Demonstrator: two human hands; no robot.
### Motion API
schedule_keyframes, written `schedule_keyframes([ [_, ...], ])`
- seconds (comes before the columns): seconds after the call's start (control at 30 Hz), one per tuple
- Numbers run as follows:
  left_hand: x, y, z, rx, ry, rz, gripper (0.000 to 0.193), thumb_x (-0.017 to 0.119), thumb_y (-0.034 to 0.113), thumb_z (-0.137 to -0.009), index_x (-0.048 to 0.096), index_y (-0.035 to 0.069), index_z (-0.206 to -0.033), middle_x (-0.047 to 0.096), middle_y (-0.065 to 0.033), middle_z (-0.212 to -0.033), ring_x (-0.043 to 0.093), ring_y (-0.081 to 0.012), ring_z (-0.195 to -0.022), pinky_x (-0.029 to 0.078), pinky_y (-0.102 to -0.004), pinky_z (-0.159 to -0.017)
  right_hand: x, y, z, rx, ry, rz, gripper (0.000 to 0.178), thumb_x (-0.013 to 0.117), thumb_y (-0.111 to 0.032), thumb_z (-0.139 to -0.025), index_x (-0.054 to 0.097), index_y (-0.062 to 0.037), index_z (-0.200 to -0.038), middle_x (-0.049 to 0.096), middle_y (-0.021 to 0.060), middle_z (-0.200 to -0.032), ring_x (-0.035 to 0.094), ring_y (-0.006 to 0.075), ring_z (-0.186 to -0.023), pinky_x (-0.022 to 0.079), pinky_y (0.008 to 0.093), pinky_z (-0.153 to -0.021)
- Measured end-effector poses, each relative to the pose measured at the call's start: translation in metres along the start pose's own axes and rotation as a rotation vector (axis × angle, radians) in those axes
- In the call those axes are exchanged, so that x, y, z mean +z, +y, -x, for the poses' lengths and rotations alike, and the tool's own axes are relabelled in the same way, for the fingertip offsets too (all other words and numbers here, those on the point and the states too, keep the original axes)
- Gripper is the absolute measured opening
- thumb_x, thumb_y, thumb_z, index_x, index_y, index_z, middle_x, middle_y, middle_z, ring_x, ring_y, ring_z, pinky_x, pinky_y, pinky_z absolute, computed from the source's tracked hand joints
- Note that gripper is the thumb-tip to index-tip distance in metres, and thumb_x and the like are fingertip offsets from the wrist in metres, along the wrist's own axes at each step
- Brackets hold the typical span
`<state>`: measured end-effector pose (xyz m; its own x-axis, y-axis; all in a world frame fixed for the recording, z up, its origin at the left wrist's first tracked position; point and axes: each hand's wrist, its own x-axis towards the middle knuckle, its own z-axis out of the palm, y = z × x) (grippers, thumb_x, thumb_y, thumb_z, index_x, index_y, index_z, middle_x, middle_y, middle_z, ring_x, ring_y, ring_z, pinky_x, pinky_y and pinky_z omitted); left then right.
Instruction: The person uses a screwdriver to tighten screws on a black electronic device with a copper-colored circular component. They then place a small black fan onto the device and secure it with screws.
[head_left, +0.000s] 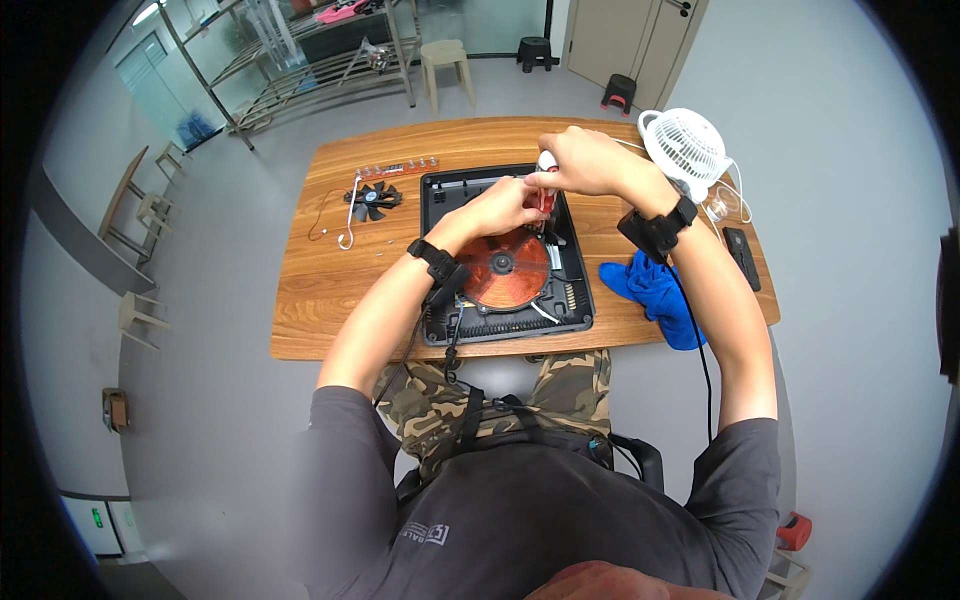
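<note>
Two bare hands meet over the far right part of an open black housing: the right hand wraps the top of a white-and-red tool, probably a screwdriver, while the left hand bunches narrowly beside its lower part; whether it grips, I cannot tell. The copper coil lies just nearer. Fastening or loosening seems in hand, calling for a steady, upright tool next. Pale print marks the dark shirt; no part's label is legible.

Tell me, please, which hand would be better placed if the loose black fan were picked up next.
Probably the left hand: the black fan lies left of the black housing, nearer to it than to the right hand.
</note>
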<state>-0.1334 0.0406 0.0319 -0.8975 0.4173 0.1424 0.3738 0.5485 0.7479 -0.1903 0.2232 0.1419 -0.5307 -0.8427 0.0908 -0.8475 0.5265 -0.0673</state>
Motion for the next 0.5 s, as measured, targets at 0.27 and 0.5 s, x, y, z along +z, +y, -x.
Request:
schedule_keyframes([
  [0.27, -0.023, 0.024, 0.020, 0.091, 0.055, -0.151, 0.014, 0.072, 0.010, -0.087, 0.067, 0.003, -0.098, 0.072, -0.0160, -0.086, 0.071, -0.0313, -0.081, 0.055, -0.0398, -0.080, -0.020, -0.023, 0.012, -0.049, 0.092, -0.013, 0.056, 0.070, -0.055, -0.092, 0.067, 0.0000, -0.104, 0.072, 0.0232, -0.083, 0.072, 0.0427, -0.083, 0.057, 0.0496, -0.076],
  [0.5, -0.062, 0.027, 0.063, 0.015, 0.031, -0.195, 0.033, 0.074, 0.009, -0.087, 0.065, 0.003, -0.118, 0.072, -0.0109, -0.084, 0.068, -0.0180, -0.075, 0.054, -0.0353, -0.072, -0.023, -0.032, 0.008, -0.112, 0.039, -0.061, 0.053, 0.065, -0.053, -0.097, 0.066, -0.0010, -0.107, 0.070, 0.0221, -0.078, 0.069, 0.0432, -0.078, 0.054, 0.0504, -0.072],
])
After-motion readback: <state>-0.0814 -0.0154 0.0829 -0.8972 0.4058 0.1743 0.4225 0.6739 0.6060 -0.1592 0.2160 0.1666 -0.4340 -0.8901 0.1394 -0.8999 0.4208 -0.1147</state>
